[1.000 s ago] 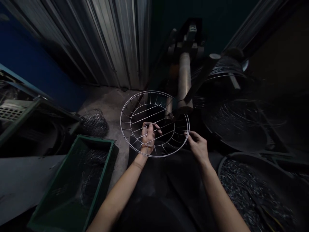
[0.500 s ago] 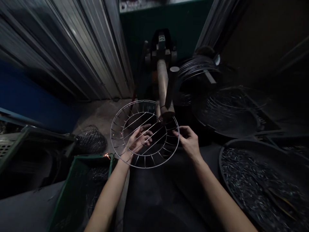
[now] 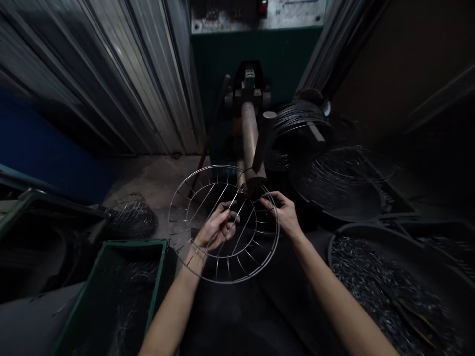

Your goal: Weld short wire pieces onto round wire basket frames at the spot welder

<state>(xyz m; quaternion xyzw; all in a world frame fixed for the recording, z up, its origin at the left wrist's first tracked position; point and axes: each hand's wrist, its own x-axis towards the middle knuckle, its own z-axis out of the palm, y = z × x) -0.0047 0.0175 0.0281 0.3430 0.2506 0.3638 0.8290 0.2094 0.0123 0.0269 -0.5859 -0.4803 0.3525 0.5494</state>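
A round wire rack (image 3: pixel 226 282), with two rings, short spokes and several parallel cross wires, is tilted under the machine's metal electrodes (image 3: pixel 255 179). My left hand (image 3: pixel 218 227) is seen through the rack, its thumb and fingers closed on a cross wire near the middle. At the right rim my right hand (image 3: pixel 284 212) pinches a short wire spoke between thumb and fingertips, beside the electrode tips. The rack's far edge passes behind or between the electrodes; the exact contact is hidden.
A green crate (image 3: pixel 163 262) with wire pieces stands at the lower left, near a tangled wire bundle (image 3: pixel 135 217). On the right, a wide basin (image 3: pixel 336 232) holds short metal pieces and yellow-handled pliers (image 3: pixel 415 316). Wire coils (image 3: pixel 300 116) lie behind it. Corrugated metal (image 3: pixel 148 74) borders the left.
The rack has turned, tilted more towards me and sits lower in view. My left fingers have closed on a cross wire. Sparks at the left are gone. The view has tipped slightly up.
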